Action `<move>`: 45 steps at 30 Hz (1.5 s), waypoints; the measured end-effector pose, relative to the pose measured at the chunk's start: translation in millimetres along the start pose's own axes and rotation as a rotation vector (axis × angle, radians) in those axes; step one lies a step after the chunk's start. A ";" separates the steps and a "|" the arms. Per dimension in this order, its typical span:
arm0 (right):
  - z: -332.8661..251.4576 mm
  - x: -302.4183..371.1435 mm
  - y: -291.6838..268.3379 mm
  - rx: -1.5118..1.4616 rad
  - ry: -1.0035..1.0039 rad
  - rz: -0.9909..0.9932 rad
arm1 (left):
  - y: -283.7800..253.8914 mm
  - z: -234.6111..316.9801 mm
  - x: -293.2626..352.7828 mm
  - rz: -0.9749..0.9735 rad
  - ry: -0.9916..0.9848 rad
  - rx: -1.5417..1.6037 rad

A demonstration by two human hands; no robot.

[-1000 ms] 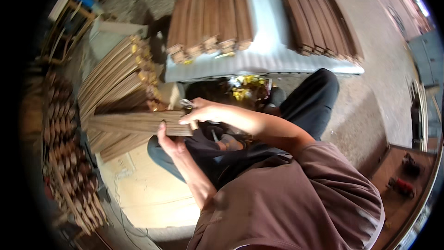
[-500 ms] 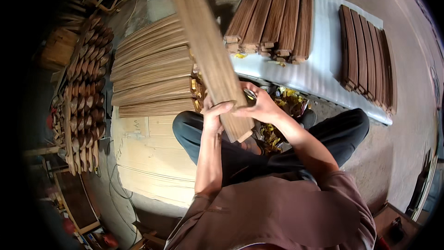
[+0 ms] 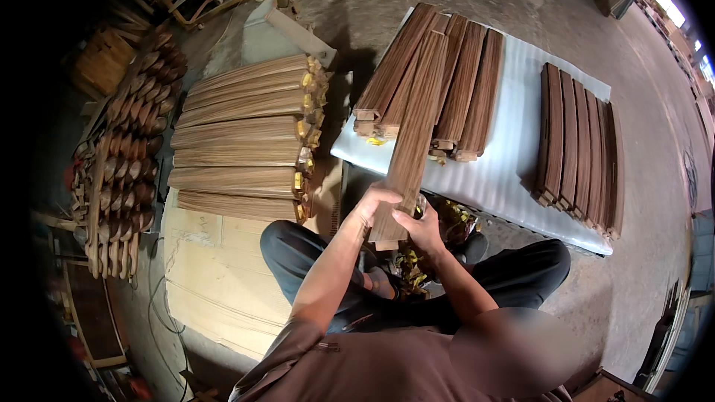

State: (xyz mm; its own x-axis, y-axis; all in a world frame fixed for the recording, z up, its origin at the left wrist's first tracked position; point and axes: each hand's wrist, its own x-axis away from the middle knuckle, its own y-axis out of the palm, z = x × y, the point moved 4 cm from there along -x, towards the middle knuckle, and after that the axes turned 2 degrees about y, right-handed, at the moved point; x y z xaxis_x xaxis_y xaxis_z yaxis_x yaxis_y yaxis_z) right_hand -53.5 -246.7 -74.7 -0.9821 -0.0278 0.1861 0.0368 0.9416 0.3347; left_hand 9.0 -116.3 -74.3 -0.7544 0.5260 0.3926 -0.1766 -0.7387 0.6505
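Observation:
A long brown wooden slat [image 3: 414, 134] with a narrower stub at its near end slants away from me. My left hand [image 3: 372, 207] is closed on its left edge near that end. Against the right edge, my right hand [image 3: 423, 226] grips the slat with its thumb on top. Something small and dark shows by the right fingers, too small to name. The slat's far end lies over a row of stacked dark slats [image 3: 477, 97] on a white foam sheet [image 3: 521, 134].
Lighter slats [image 3: 238, 132] with yellow-marked ends lie stacked at left, beside flat cardboard [image 3: 216, 268]. Another row of dark slats [image 3: 582, 141] rests at right on the sheet. Yellow and dark scraps [image 3: 413, 272] lie between my legs. Carved wooden pieces [image 3: 126, 171] are racked far left.
The slat has swung to the right and its far end is now over the stacked dark slats. Both hands have moved with it, still gripping near its close end. My view has shifted.

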 end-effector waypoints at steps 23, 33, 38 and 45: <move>11.1 -140.6 -68.1 0.975 -0.125 -0.049 | -89.8 -8.3 -94.5 0.328 -0.093 0.098; -83.8 -10.4 -86.9 0.687 0.206 -0.252 | -91.4 36.4 -189.1 0.482 0.235 0.167; -88.7 -8.7 -85.1 0.583 0.251 -0.291 | -86.3 68.5 -173.3 0.534 -0.004 -0.465; -89.2 -9.5 -101.5 0.584 0.298 -0.171 | 198.7 217.2 138.0 -0.151 1.610 -1.026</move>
State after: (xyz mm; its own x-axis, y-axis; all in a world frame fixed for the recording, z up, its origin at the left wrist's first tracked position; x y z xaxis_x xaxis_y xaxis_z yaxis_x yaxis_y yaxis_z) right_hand -31.5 -371.9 -28.0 -0.8691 -0.2053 0.4500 -0.3030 0.9401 -0.1563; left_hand 7.1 -99.0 250.4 -0.3803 0.2142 -0.8997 -0.0837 -0.9768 -0.1972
